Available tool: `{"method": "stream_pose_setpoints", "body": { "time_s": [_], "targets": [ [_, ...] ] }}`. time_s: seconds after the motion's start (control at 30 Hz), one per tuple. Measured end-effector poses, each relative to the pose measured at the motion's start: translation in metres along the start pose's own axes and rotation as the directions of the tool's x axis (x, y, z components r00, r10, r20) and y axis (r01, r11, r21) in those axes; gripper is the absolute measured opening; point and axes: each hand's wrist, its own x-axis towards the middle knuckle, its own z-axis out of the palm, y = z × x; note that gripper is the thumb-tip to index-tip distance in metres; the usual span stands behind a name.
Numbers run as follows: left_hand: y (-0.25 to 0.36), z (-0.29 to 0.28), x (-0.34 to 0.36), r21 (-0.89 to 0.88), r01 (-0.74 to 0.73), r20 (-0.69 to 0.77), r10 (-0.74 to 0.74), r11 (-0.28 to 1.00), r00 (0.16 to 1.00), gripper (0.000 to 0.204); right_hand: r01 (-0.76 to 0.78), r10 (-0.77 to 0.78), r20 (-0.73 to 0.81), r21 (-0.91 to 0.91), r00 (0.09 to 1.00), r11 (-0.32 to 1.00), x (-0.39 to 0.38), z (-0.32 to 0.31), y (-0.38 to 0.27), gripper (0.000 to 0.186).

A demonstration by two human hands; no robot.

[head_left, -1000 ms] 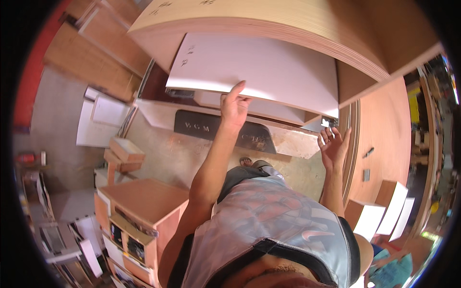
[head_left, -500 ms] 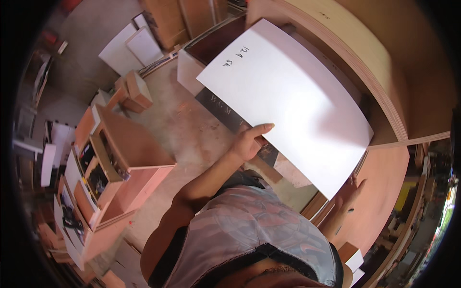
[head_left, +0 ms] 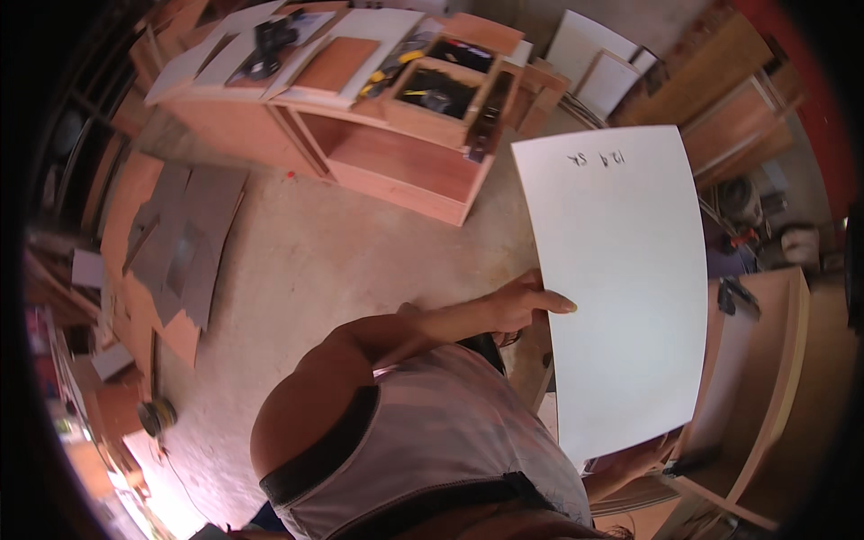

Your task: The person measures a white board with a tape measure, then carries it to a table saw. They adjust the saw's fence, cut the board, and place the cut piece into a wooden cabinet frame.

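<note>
1. White panel [head_left: 621, 279]: it is held out in front of the person, to the right of the body, its long sides running roughly away from the chest and dark marks [head_left: 596, 159] near its far end.
2. The left hand [head_left: 526, 306] has its grip closed on the panel's left edge about midway, thumb on the face, fingers behind. That pinch should stay firm, since a one-sided hold could let the far corners dip.
3. The right hand [head_left: 664, 447] is mostly hidden by the near right corner; I cannot tell whether its grip is open or closed. Supporting that corner would likely steady the load.
4. The right edge deserves watching near the cabinet [head_left: 790, 351], and the far end near the bench [head_left: 234, 135]; a slow turn should spare the corners.
5. Half a second ago the panel slanted across the view before a plywood edge, and the bench stood at left; now the bench is at the top.
</note>
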Motion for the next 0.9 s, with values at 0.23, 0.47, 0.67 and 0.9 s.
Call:
{"method": "stream_pose_setpoints", "body": {
  "time_s": [0.23,0.47,0.67,0.9],
  "targets": [
    [0.115,-0.049,-0.167,0.209,-0.448,-0.446,0.493,0.869,0.748,0.050,-0.226,0.174,0.759,-0.036,0.628,0.973,0.123,0.106,0.182,0.046],
    [0.142,-0.103,-0.313,0.399,-0.781,-0.647,0.751,0.480,0.132,0.041,0.266,0.193,0.875,-0.334,0.444,0.904,0.013,0.416,0.258,0.031],
    [0.129,-0.137,-0.398,0.652,-0.724,-0.722,0.479,0.226,-0.500,0.036,0.836,0.230,0.972,-0.090,-0.045,0.542,0.000,0.646,0.370,0.062],
    [0.089,-0.157,-0.400,0.775,-0.631,-0.631,0.005,0.027,-0.775,0.033,0.805,0.584,0.790,-0.464,0.188,0.369,0.003,0.704,0.446,0.069]
  ]
}}
